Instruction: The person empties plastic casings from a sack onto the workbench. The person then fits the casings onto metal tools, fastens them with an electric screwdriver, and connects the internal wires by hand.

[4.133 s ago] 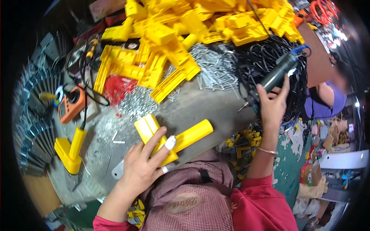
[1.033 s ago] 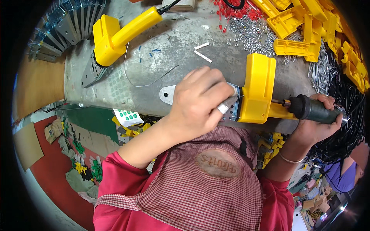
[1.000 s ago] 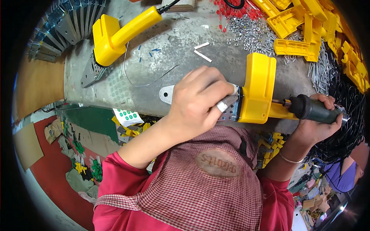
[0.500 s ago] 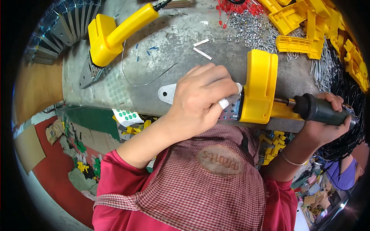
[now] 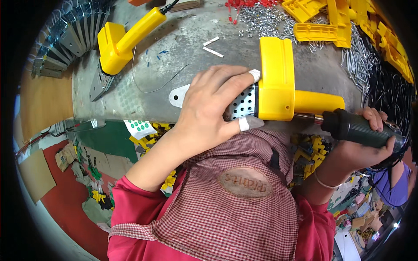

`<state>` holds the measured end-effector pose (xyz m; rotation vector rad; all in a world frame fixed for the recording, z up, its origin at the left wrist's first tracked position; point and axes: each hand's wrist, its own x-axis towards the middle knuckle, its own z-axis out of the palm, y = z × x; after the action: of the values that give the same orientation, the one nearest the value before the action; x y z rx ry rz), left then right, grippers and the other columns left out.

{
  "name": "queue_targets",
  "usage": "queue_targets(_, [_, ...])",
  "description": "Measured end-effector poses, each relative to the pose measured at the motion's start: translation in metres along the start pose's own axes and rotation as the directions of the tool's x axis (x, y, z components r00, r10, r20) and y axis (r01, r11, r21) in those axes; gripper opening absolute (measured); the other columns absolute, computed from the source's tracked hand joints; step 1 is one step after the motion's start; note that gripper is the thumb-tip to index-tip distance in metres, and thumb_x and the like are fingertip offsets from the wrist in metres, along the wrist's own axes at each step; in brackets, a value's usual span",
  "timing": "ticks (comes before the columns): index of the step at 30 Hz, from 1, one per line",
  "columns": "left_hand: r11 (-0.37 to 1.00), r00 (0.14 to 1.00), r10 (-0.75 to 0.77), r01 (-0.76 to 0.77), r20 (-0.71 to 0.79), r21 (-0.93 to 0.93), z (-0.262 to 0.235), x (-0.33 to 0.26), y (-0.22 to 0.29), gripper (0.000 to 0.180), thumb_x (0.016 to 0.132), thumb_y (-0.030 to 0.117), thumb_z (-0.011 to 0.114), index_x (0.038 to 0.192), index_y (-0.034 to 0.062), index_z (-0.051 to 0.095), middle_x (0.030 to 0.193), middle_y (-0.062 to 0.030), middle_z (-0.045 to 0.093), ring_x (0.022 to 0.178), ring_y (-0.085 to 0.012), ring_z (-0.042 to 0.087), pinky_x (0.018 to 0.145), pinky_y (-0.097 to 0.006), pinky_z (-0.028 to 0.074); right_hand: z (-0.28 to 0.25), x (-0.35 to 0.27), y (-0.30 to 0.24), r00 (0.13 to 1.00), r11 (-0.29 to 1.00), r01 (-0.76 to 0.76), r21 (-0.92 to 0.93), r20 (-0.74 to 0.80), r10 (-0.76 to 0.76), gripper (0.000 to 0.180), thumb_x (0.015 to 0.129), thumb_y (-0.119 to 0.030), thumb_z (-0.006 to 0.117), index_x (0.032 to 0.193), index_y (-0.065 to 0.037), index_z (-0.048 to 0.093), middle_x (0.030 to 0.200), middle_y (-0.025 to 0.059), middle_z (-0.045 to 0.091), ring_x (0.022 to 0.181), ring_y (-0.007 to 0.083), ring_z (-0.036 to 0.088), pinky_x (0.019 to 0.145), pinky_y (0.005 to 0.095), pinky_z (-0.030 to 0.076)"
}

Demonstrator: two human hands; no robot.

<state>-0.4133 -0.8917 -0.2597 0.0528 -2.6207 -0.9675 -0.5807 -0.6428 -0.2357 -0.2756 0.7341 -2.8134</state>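
My left hand is closed around the perforated metal end of a yellow-handled tool, thumb on the near side and taped fingers on the far side. A flat metal tip with a hole sticks out left of the hand. The tool's yellow handle points right. In my right hand is a dark power screwdriver. Its shaft reaches left to the near side of the yellow housing; whether the bit sits in a screw cannot be made out.
Another yellow-handled tool lies at the far left, beside a row of metal plates. Nuts, screws and yellow shell halves are heaped at the far right. Black cables lie at the right edge.
The held tool has turned in my left hand, so its handle now lies beyond the screwdriver shaft. My left thumb and fingers have spread wider around the metal end. The view has shifted slightly.
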Motion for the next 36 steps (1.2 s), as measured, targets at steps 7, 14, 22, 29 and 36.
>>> queue_targets(7, [1.0,1.0,-0.001,0.001,-0.003,0.002,0.001,0.0,0.0,0.066,0.063,0.03,0.082,0.117,0.0036,0.056,0.113,-0.0156,0.059,0.101,-0.0335,0.058,0.087,-0.042,0.045,-0.004,-0.002,0.006,1.0,0.996,-0.018,0.089,0.0,0.018,0.038,0.085,-0.03,0.057,0.103,-0.001,0.041,0.078,0.0035,0.045,0.076,0.0172,0.05,0.083,0.0368,0.044])
queue_targets(14, [0.999,0.999,-0.031,0.031,0.01,-0.011,-0.001,0.0,0.002,0.065,0.063,0.03,0.083,0.117,0.0036,0.056,0.113,-0.0155,0.059,0.101,-0.0334,0.058,0.086,-0.042,0.046,-0.005,-0.006,0.008,0.998,0.99,-0.041,0.137,0.045,0.035,0.037,0.085,-0.031,0.057,0.104,-0.002,0.042,0.078,0.003,0.045,0.076,0.0163,0.05,0.083,0.0362,0.044])
queue_targets(22, [0.999,0.999,0.049,-0.049,-0.016,-0.014,0.003,0.003,-0.002,0.062,0.065,0.026,0.083,0.115,0.0018,0.057,0.11,-0.017,0.062,0.1,-0.0334,0.061,0.086,-0.041,0.048,-0.007,-0.006,0.009,0.998,0.983,-0.046,0.177,0.045,0.039,0.039,0.084,-0.033,0.057,0.104,-0.003,0.042,0.078,0.0028,0.045,0.073,0.0155,0.049,0.084,0.0349,0.044])
queue_targets(29, [0.999,0.998,0.048,-0.047,-0.027,0.015,0.006,0.002,-0.001,0.061,0.064,0.026,0.082,0.115,0.0024,0.058,0.111,-0.0164,0.061,0.1,-0.0344,0.059,0.085,-0.042,0.047,-0.001,-0.006,0.017,0.998,0.995,0.057,0.084,-0.032,-0.055,0.044,0.085,-0.042,0.052,0.104,-0.003,0.044,0.075,0.0024,0.044,0.071,0.0138,0.046,0.078,0.0312,0.045])
queue_targets(36, [0.999,0.999,0.042,-0.042,-0.001,-0.004,0.005,0.005,-0.003,0.065,0.064,0.026,0.082,0.118,0.0005,0.057,0.112,-0.0177,0.06,0.101,-0.0349,0.059,0.087,-0.043,0.047,0.001,-0.007,0.018,0.998,0.99,0.044,0.135,-0.059,-0.037,0.042,0.085,-0.044,0.05,0.101,-0.005,0.044,0.073,-0.0005,0.042,0.068,0.0125,0.044,0.077,0.031,0.043])
